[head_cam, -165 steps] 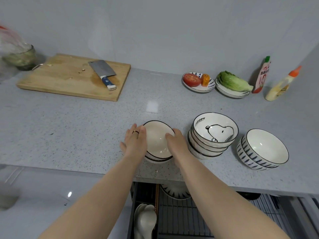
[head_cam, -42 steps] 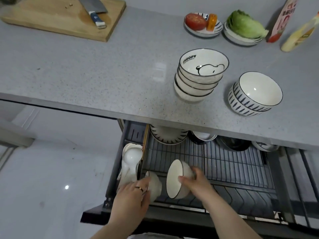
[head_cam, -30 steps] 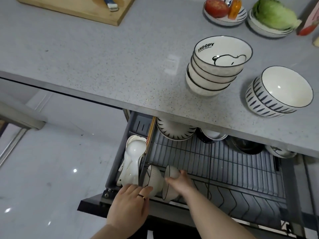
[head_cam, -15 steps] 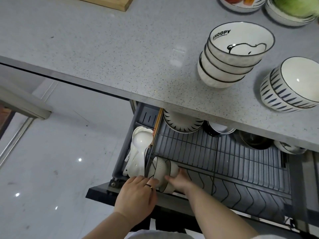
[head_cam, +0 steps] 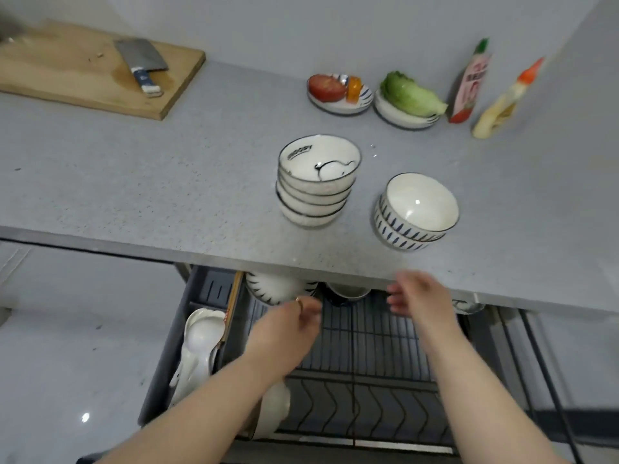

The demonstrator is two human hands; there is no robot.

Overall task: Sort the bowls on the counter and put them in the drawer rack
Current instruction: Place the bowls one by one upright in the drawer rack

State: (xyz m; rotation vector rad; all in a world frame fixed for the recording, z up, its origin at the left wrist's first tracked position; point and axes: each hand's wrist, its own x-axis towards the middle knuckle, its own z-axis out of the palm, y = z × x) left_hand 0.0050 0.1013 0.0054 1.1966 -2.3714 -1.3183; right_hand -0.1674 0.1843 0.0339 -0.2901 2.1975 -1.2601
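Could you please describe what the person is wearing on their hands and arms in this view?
Both forearms are bare, with no sleeves visible. The left hand wears a thin ring on one finger; motion blur hides its detail. The right hand shows no ring, glove or watch.

Left hand (head_cam: 288, 326): raised, empty, fingers loosely curled, blurred; a ring on one finger
Right hand (head_cam: 420, 296): raised, empty, fingers spread loosely, held higher than the left
Forearms: bare, reaching forward from the lower edge; well apart
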